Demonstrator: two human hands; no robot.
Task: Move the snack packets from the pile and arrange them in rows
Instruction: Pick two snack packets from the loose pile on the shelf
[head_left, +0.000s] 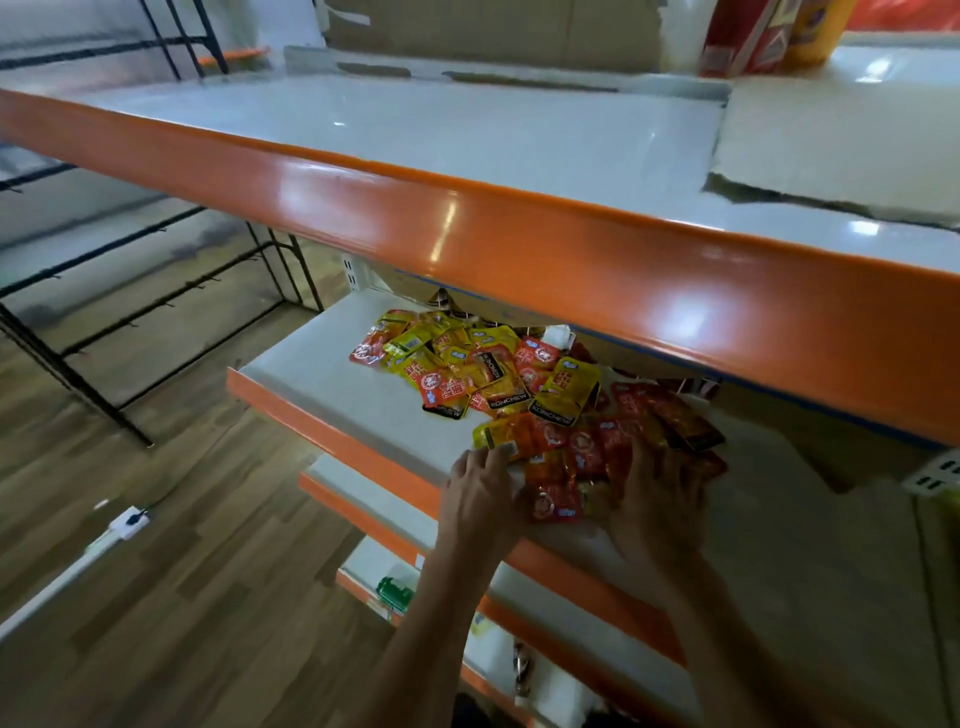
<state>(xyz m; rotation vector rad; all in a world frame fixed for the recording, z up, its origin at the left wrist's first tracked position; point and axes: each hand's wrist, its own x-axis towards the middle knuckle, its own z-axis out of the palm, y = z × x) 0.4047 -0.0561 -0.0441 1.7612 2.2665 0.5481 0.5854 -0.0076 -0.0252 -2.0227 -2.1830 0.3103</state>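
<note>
A pile of yellow and red snack packets (483, 369) lies on a white shelf (332, 384) with an orange front edge, partly hidden under the shelf above. Nearer the front edge sit several red packets (587, 447) and a yellow one (498, 434). My left hand (480, 493) rests at the shelf's front, fingertips touching the yellow packet. My right hand (657, 499) lies flat with spread fingers on the red packets. A red packet (556, 501) lies between the two hands.
A wide white upper shelf (415, 135) with an orange lip (467, 228) overhangs the pile. Lower shelves (374, 561) hold a green can (395, 592) and other small items. Red and yellow boxes (763, 36) stand at top right. Wooden floor and black racks are on the left.
</note>
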